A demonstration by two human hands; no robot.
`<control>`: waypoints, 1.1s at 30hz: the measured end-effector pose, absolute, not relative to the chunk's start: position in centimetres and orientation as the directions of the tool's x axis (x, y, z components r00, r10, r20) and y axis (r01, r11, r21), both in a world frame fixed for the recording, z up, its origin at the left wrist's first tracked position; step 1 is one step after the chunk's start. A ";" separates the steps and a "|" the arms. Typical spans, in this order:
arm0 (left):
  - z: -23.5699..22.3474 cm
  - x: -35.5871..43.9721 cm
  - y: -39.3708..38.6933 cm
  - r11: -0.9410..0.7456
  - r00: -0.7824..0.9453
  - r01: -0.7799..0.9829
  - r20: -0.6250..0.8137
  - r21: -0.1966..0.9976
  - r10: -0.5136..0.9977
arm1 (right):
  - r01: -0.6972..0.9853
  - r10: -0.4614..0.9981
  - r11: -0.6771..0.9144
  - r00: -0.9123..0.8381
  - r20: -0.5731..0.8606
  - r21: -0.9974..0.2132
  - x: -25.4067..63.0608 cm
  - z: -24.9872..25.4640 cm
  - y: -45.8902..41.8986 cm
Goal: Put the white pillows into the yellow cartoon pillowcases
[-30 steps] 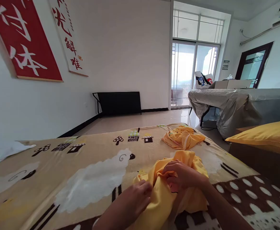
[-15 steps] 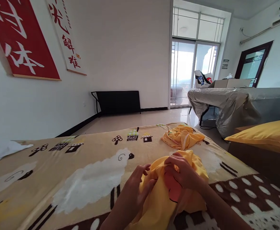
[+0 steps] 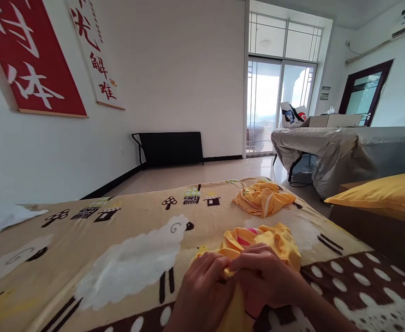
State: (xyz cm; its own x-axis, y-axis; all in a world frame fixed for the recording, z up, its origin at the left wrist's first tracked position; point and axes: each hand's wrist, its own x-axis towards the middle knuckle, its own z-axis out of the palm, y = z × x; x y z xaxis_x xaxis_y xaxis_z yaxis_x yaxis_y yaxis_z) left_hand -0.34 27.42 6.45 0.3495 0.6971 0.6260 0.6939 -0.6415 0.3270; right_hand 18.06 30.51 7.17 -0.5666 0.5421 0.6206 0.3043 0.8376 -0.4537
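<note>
The sheep-patterned blanket is lying underneath and could be rucking up if I am tugging hard. At the near right, the yellow cloth is bunching, so hidden folds could be twisting. The orange-yellow bundle is resting just beyond, perhaps close enough for snagging. My left hand and right hand are pinching the yellow cloth; weak grip could be losing it.

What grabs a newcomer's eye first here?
Probably the bright yellow cloth at lower center, pinched between the left hand and right hand. Next, the big red scroll with white characters at upper left, then the white sheep print across the beige blanket.
</note>
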 end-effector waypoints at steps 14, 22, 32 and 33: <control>4.7 -2.6 29.9 -0.461 0.239 0.867 0.656 0.187 0.716 | 0.268 0.470 0.880 -0.618 0.630 -0.393 17.6 7.6 30.1; 6.1 -4.1 29.6 -0.325 0.074 0.911 0.672 0.255 0.737 | 0.284 0.470 0.878 -0.659 0.587 -0.384 17.7 7.3 30.0; 6.7 -5.3 29.5 -0.315 -0.026 0.897 0.751 0.308 0.660 | 0.290 0.511 0.853 -0.638 0.576 -0.435 17.8 6.5 30.3; 7.2 -5.4 29.1 -0.331 -0.033 0.882 0.744 0.336 0.667 | 0.307 0.540 0.834 -0.626 0.562 -0.458 17.9 6.7 30.2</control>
